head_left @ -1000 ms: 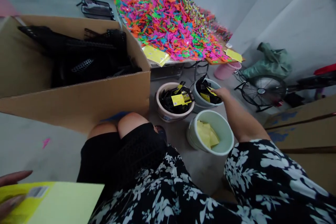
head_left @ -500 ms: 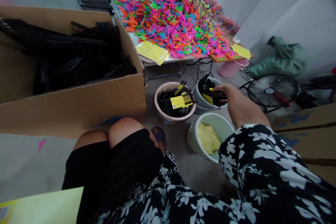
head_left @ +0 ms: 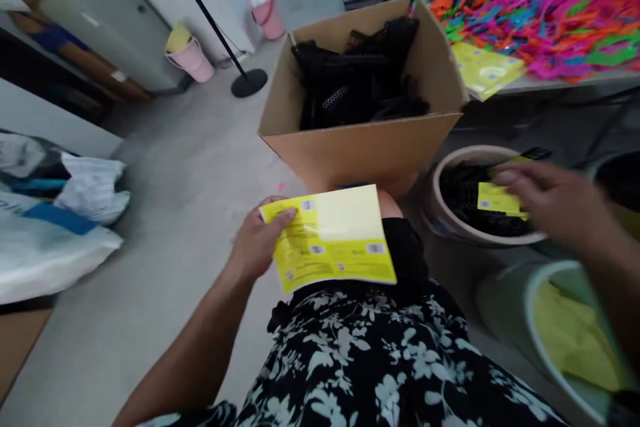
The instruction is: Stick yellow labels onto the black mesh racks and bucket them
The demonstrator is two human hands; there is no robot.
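Observation:
My left hand (head_left: pixel 260 233) grips a yellow sticker sheet (head_left: pixel 330 260) by its left edge, thumb on top. The sheet has small barcodes, and its upper right part is bare pale backing. My right hand (head_left: pixel 545 193), smeared by motion, is over a pinkish bucket (head_left: pixel 450 160) at the right. That bucket holds black plastic pieces (head_left: pixel 465 190), with a yellow label (head_left: pixel 493 198) close below my right fingertips. Whether those fingers hold anything cannot be made out.
An open cardboard box (head_left: pixel 360 147) of black mesh-like parts stands ahead. A pale green bucket (head_left: pixel 537 340) with yellow paper is at lower right. Bright plastic pieces (head_left: pixel 540 7) cover a table at upper right. A black stand base (head_left: pixel 249 83) and white sacks (head_left: pixel 55 240) are leftward.
The view has swung left. My right hand has left the farther bucket of black pieces and is over the pinkish one. My left hand and the whole sticker sheet have come into view.

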